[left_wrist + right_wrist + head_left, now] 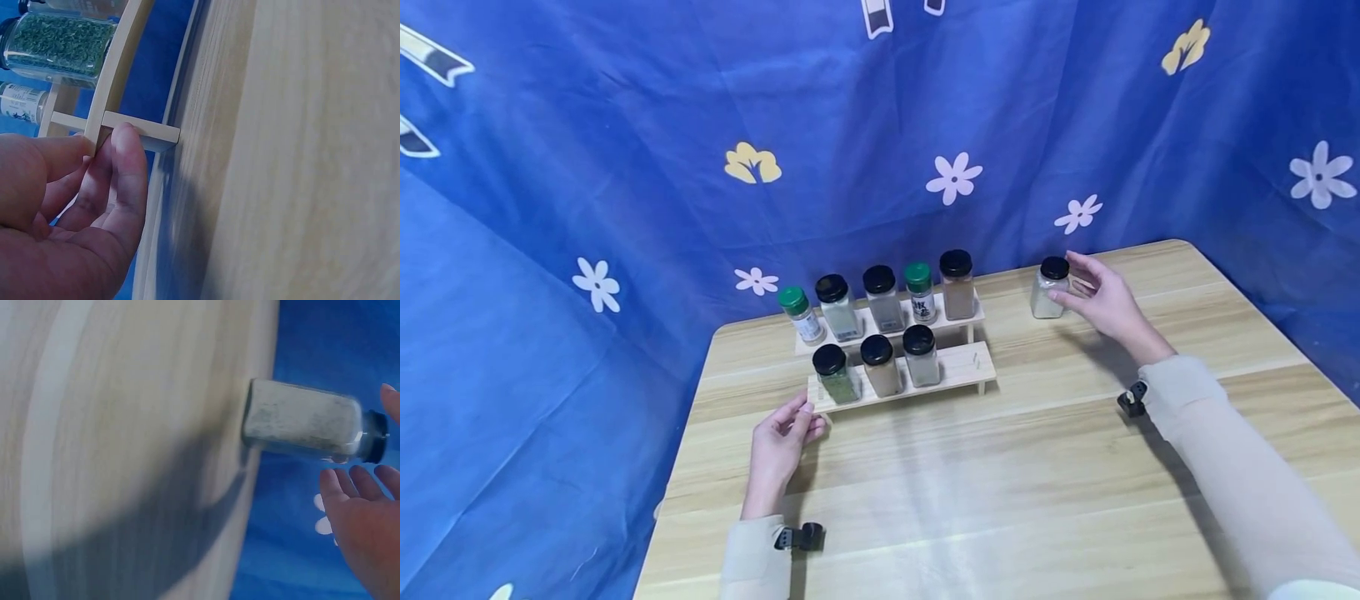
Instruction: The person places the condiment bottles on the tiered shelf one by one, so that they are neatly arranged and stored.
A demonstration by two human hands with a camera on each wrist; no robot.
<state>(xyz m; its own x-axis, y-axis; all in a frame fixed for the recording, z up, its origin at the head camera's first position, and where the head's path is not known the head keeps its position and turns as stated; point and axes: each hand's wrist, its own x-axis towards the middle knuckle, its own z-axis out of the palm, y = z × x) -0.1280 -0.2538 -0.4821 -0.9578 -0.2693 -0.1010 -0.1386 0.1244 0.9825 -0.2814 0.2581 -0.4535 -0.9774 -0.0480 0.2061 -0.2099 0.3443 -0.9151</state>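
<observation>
A two-tier wooden spice rack point(958, 367) stands on the table with spice jars on both shelves. My left hand point(780, 442) pinches the left end of its lower shelf between thumb and fingers, and the left wrist view shows this grip on the shelf edge point(103, 94). Nearest that hand is a black-lidded jar of green flakes point(838, 377). To the right of the rack, a black-lidded jar of whitish powder point(1047, 292) stands upright. My right hand point(1105, 300) is spread around this jar point(303, 419), with a gap between fingers and glass in the right wrist view.
On the upper shelf stand black-lidded jars point(883, 300) and two smaller green-capped bottles point(802, 317). Two more black-lidded jars point(880, 367) share the lower shelf. A blue patterned curtain point(850, 167) hangs behind the wooden table point(1000, 483).
</observation>
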